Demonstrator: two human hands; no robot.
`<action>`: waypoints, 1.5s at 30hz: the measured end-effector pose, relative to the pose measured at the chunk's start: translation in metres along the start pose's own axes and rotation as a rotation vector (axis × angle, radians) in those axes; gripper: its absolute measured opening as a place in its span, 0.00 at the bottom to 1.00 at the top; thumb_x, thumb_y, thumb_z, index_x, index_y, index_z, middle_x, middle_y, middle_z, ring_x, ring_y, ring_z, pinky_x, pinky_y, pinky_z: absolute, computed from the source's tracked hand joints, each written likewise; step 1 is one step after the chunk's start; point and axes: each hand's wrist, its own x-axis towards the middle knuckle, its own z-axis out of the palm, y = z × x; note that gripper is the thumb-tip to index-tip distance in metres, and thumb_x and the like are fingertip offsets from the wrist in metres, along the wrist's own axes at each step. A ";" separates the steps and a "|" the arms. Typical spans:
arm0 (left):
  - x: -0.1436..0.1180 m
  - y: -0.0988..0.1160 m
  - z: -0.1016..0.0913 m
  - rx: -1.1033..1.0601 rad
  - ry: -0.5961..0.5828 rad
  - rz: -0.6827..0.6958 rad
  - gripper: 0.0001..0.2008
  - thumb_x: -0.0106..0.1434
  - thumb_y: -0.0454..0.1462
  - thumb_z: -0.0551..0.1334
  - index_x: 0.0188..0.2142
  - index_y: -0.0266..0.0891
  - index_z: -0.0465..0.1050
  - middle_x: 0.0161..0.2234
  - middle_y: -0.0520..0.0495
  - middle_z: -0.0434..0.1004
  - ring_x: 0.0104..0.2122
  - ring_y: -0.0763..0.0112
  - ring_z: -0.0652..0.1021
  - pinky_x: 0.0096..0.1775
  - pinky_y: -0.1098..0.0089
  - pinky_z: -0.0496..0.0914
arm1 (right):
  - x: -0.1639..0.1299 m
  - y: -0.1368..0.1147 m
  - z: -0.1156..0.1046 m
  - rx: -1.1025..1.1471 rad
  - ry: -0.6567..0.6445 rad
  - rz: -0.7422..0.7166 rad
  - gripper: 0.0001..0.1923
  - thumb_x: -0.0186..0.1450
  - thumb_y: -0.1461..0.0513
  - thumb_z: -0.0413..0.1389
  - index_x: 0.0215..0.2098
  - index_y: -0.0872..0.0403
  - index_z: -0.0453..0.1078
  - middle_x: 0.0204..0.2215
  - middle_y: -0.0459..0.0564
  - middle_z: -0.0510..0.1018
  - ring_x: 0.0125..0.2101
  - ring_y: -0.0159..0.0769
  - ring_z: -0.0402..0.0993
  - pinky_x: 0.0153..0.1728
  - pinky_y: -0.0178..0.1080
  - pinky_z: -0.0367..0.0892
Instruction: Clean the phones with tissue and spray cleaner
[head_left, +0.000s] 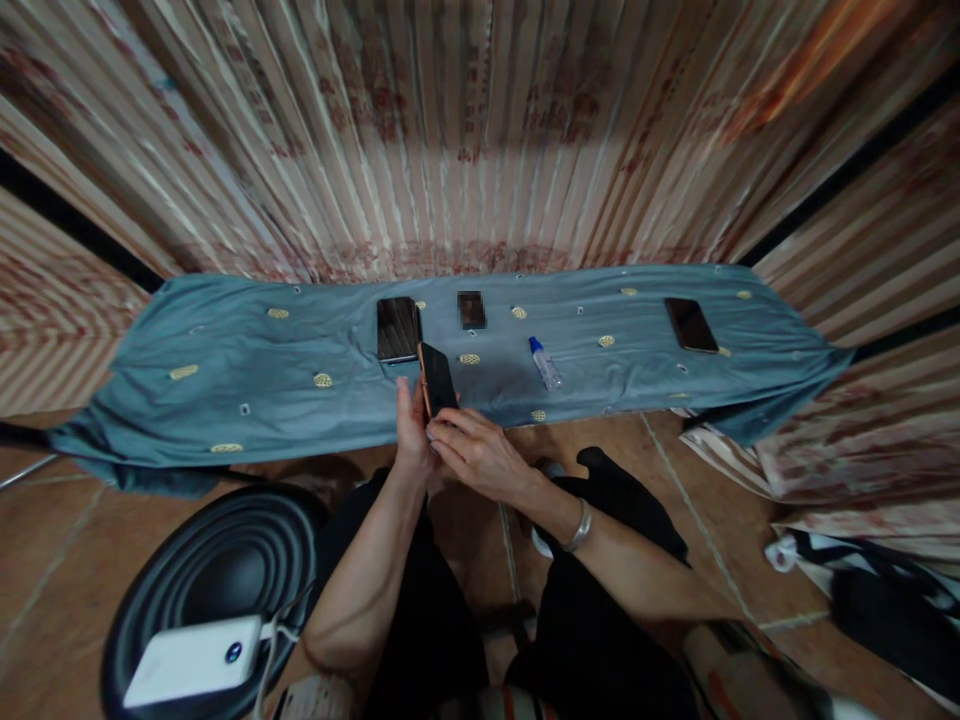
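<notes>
Low at the frame's left, a white power bank (193, 660) rests on a black ribbed stool (202, 570). At centre, the left hand (412, 430) grips a slim black phone with a copper edge (436, 380) upright; the right hand (480, 455) pinches its lower end. Steady support near the blue embroidered cloth (247, 370) seems wise

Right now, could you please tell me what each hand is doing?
Left hand: closed on the phone, holding it upright by its lower edge.
Right hand: fingers touching the phone's lower end; a full grip cannot be told.
</notes>
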 end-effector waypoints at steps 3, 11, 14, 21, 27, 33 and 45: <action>0.003 0.003 -0.003 -0.015 -0.032 0.010 0.29 0.69 0.56 0.46 0.46 0.38 0.75 0.36 0.43 0.82 0.43 0.59 0.82 0.46 0.62 0.76 | 0.000 0.005 -0.008 0.099 0.018 -0.033 0.11 0.71 0.63 0.51 0.42 0.56 0.77 0.41 0.55 0.80 0.40 0.38 0.76 0.45 0.40 0.72; 0.001 0.006 -0.003 -0.060 -0.107 0.036 0.28 0.68 0.57 0.49 0.40 0.41 0.77 0.33 0.45 0.81 0.43 0.58 0.81 0.47 0.59 0.75 | 0.005 0.030 -0.022 0.191 0.159 0.221 0.10 0.69 0.64 0.54 0.43 0.53 0.77 0.44 0.53 0.81 0.46 0.38 0.77 0.51 0.41 0.70; -0.003 0.002 -0.001 -0.062 -0.126 0.032 0.27 0.67 0.57 0.50 0.41 0.40 0.78 0.35 0.45 0.82 0.44 0.59 0.81 0.50 0.60 0.73 | 0.009 0.026 -0.016 0.212 0.133 0.227 0.09 0.68 0.65 0.54 0.44 0.54 0.76 0.45 0.53 0.81 0.47 0.39 0.77 0.52 0.41 0.69; -0.002 0.000 -0.004 -0.049 -0.115 0.060 0.29 0.68 0.57 0.49 0.45 0.39 0.78 0.44 0.41 0.83 0.50 0.58 0.79 0.53 0.58 0.71 | 0.017 0.003 -0.005 0.191 0.033 0.145 0.06 0.68 0.67 0.54 0.39 0.55 0.74 0.40 0.52 0.81 0.43 0.37 0.76 0.51 0.40 0.68; -0.005 0.001 -0.008 -0.030 -0.128 0.093 0.29 0.67 0.57 0.49 0.46 0.40 0.78 0.44 0.42 0.83 0.51 0.56 0.79 0.54 0.56 0.71 | 0.015 -0.004 -0.003 0.118 -0.028 0.116 0.06 0.68 0.67 0.54 0.38 0.56 0.73 0.39 0.52 0.80 0.42 0.39 0.74 0.48 0.40 0.67; -0.015 -0.008 -0.006 0.004 -0.143 0.099 0.26 0.67 0.55 0.53 0.42 0.38 0.79 0.38 0.44 0.83 0.49 0.60 0.80 0.54 0.61 0.71 | 0.026 0.003 -0.006 0.094 -0.009 0.248 0.03 0.68 0.66 0.57 0.38 0.55 0.73 0.39 0.52 0.80 0.42 0.40 0.74 0.47 0.40 0.66; -0.029 0.003 0.000 0.056 -0.153 0.049 0.24 0.73 0.48 0.46 0.49 0.37 0.75 0.48 0.43 0.81 0.57 0.61 0.75 0.59 0.61 0.66 | 0.050 0.013 -0.005 -0.013 0.003 0.255 0.07 0.71 0.63 0.53 0.40 0.54 0.74 0.41 0.53 0.80 0.45 0.41 0.72 0.50 0.41 0.65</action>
